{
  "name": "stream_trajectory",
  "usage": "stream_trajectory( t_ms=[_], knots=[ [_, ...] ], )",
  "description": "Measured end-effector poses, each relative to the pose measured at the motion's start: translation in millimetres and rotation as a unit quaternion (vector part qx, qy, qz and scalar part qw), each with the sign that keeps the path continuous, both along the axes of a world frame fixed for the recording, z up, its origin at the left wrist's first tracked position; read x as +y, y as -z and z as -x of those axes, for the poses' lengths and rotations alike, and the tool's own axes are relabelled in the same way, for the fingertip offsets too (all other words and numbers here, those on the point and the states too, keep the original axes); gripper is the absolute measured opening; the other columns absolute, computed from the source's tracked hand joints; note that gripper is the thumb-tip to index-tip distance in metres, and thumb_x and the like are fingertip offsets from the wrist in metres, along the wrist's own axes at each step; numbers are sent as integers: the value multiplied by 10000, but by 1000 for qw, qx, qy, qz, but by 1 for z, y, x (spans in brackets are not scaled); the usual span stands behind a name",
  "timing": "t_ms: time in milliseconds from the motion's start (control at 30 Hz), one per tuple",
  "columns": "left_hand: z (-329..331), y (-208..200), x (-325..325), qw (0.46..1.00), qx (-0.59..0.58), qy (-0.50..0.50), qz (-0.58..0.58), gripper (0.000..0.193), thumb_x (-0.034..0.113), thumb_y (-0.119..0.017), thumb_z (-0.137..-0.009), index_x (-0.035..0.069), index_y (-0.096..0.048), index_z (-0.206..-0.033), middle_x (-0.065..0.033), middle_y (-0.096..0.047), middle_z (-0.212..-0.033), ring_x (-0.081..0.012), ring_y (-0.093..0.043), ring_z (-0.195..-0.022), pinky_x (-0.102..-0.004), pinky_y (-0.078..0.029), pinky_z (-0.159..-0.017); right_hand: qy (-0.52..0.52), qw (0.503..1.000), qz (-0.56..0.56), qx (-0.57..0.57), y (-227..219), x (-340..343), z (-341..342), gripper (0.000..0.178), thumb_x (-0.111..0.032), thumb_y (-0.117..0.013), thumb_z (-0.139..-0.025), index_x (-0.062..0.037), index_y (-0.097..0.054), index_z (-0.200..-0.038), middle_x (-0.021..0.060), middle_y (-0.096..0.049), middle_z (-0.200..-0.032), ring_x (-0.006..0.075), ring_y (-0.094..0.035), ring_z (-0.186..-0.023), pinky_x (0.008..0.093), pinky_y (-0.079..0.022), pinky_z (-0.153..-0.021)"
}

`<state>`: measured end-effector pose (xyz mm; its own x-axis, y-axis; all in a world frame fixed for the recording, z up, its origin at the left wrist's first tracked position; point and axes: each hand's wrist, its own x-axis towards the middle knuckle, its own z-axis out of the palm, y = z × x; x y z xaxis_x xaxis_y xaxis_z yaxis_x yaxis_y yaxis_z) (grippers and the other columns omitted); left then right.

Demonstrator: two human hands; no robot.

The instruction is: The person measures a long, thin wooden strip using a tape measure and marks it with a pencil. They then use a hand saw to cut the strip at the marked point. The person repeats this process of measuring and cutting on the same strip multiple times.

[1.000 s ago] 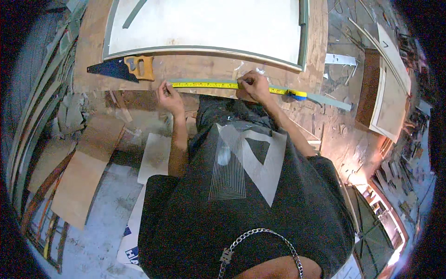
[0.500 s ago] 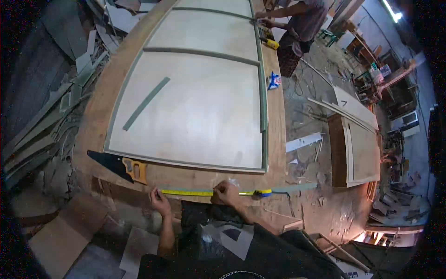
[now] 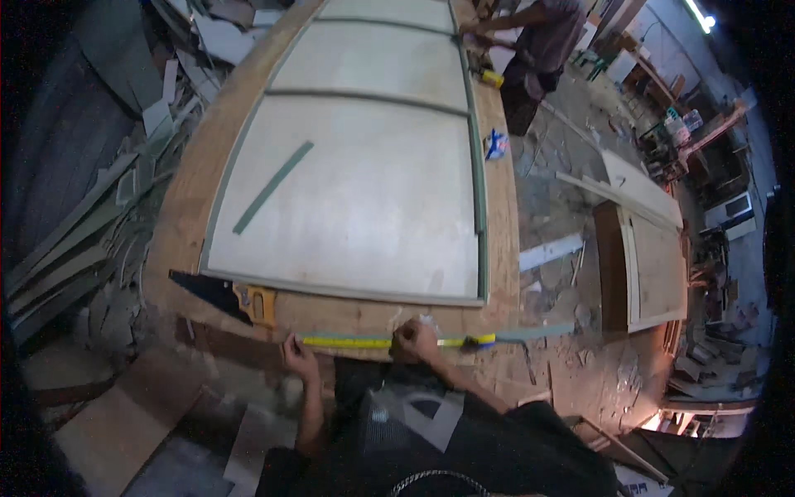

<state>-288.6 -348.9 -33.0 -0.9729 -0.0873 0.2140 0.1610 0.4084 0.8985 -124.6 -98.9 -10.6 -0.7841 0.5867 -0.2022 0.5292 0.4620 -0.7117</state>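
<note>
A yellow tape measure point(image 3: 348, 341) is stretched along the near edge of the workbench, its blue-and-yellow case point(image 3: 479, 340) at the right end. My left hand point(image 3: 301, 361) is at the blade's left end, fingers curled in on it. Over the middle of the blade, my right hand point(image 3: 418, 342) is closed in a pinch; whatever it grips is too small to make out. A thin grey-green strip point(image 3: 546, 330) lies along the tape and sticks out past the case. Beside my left hand rests a handsaw point(image 3: 258, 305) with a yellow handle.
A large pale panel point(image 3: 356, 207) framed with green strips covers the workbench point(image 3: 186, 215); a loose green strip point(image 3: 273, 187) lies on it. A blue-and-white packet point(image 3: 496, 144) sits at the right edge. Another person point(image 3: 546, 41) works at the far right. Offcuts point(image 3: 83, 224) pile up left.
The whole view has shifted slightly, so the bench and both hands appear a little farther right. Both hands keep their places along the tape measure.
</note>
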Motion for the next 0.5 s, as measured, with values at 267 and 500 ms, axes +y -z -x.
stream_trajectory(
  t_ms=[267, 500],
  knots=[
    [2, 4, -2, 999, 6, 7, -34, 207, 174, -583, -947, -20, -636, -997, -136, -632, -935, -216, -617, -833, -359, -498, -736, -47, 997, 61, 13, -19, 1, 2, 202, -241, -671, -798, -57, -697, -878, 143, -654, -878, 327, -640, -833, 400, -509, -755],
    [5, 9, -7, 999, 6, -12, 45, 194, 152, -621, -894, -13, -641, -994, -152, -615, -912, -277, -619, -809, -360, -500, -721, -55, 996, 49, 53, -23, 3, 0, 170, -215, -692, -783, -57, -716, -841, 130, -659, -883, 307, -645, -835, 387, -509, -757]
  ],
)
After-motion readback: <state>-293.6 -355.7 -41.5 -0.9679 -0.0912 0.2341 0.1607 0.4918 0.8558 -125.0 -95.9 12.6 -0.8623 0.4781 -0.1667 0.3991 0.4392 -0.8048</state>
